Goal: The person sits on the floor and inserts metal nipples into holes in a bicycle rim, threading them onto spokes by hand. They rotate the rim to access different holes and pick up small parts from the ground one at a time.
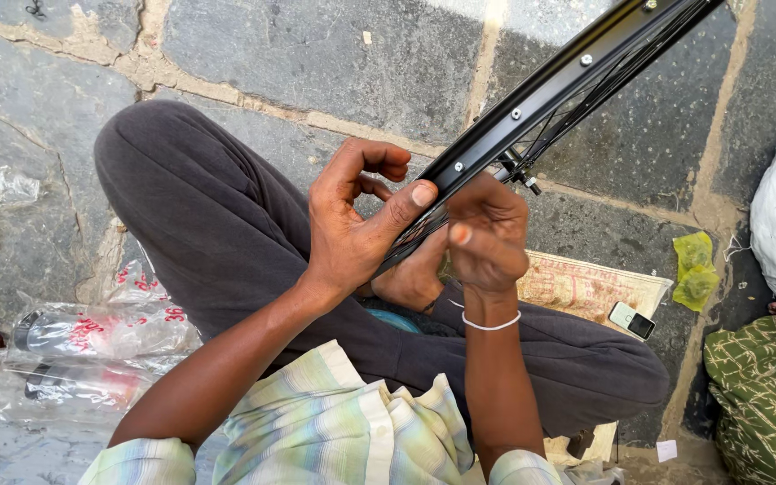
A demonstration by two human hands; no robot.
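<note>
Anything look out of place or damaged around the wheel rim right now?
Nothing looks damaged. The black wheel rim sits straight between the left hand and right hand. Only clutter: crumpled plastic bags and a small phone lying loose on the stone floor.

There is a single view, from a camera worn on the person's head, facing almost straight down at close range. The near edge takes in the striped shirt (334, 422) and both forearms, the middle the crossed legs and the hands, the far edge the stone floor (316, 54). With no second view, no part of the scene is shared.
</note>
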